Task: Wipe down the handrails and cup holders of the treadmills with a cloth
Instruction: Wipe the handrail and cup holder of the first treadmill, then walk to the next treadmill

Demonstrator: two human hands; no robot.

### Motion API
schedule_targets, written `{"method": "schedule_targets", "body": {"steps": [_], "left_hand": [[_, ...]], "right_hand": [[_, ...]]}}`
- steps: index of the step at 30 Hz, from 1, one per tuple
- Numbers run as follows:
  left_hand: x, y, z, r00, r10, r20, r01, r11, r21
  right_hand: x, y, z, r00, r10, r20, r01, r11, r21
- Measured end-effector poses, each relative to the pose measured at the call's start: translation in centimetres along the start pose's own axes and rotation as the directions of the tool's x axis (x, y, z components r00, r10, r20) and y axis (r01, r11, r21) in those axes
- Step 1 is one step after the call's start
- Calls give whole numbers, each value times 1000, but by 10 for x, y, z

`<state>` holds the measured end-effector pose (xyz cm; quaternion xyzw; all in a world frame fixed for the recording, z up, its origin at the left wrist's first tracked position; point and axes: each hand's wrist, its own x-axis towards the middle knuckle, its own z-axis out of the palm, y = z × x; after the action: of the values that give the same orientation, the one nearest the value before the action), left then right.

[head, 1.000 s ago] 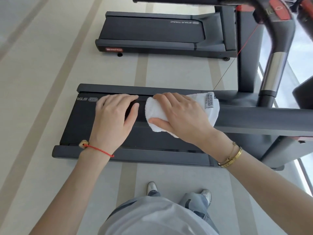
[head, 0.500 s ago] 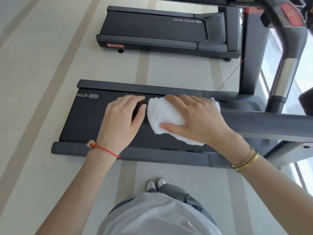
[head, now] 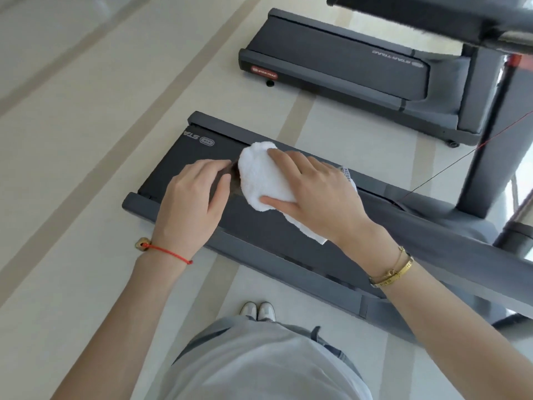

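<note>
A gym: two dark treadmills [head: 202,157] [head: 340,53] stand side by side on a pale striped floor [head: 72,125], by a bright window [head: 523,180]

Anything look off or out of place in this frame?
Nothing spilled or broken. One loose end: a thin red cord runs slack across the gap from the treadmill's upright down to the base. Otherwise the right hand presses the white cloth on the handrail, with the left hand beside it.

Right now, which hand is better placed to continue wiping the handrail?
The right hand: it presses the white cloth on the dark handrail. The left hand only grips the rail's end.
</note>
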<state>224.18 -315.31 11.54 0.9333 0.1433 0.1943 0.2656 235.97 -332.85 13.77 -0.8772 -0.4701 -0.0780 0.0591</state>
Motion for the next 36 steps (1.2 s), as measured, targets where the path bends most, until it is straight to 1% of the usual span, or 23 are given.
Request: {"method": "schedule_targets", "body": {"steps": [2,3,6,8,9,11,13,16,19,25,30,33,36], "left_hand": [[-13,-3,-4,999,-45,-29,46,999,21],[-20,-4,-6,997,-66,-50,68,997,30],[-39,-8,-16,984,-131,-124,139,988,63],[-52,-10,-24,968,-182,-175,200,976,87],[-59,-12,-28,958,-208,-197,229,969,93],[-75,-17,-37,939,-255,-232,283,954,100],[-90,-23,-44,913,-315,-259,351,931,104],[-111,-35,-53,855,-418,-307,468,877,110],[-128,-52,-61,805,-483,-344,546,830,111],[-149,-103,-84,725,-569,-387,646,757,97],[-151,-163,-124,653,-634,-415,718,693,72],[-150,-200,-157,634,-646,-426,737,671,78],[-146,-238,-190,630,-645,-433,743,662,94]], "right_hand": [[5,-4,0,995,-82,-50,83,996,19],[10,-8,1,987,-127,-98,130,991,28],[23,-24,5,930,-254,-266,284,955,80],[30,-39,8,898,-308,-313,367,918,152],[32,-48,10,893,-333,-303,397,899,183],[35,-63,13,900,-379,-215,424,874,237],[38,-76,16,909,-401,-118,417,862,287],[46,-98,25,910,-414,-22,390,837,384],[56,-124,42,898,-437,60,361,806,469],[91,-176,77,866,-488,109,361,760,541],[147,-241,99,844,-525,110,394,746,537],[184,-285,106,835,-541,103,406,731,548],[218,-324,112,846,-525,92,394,732,556]]}}
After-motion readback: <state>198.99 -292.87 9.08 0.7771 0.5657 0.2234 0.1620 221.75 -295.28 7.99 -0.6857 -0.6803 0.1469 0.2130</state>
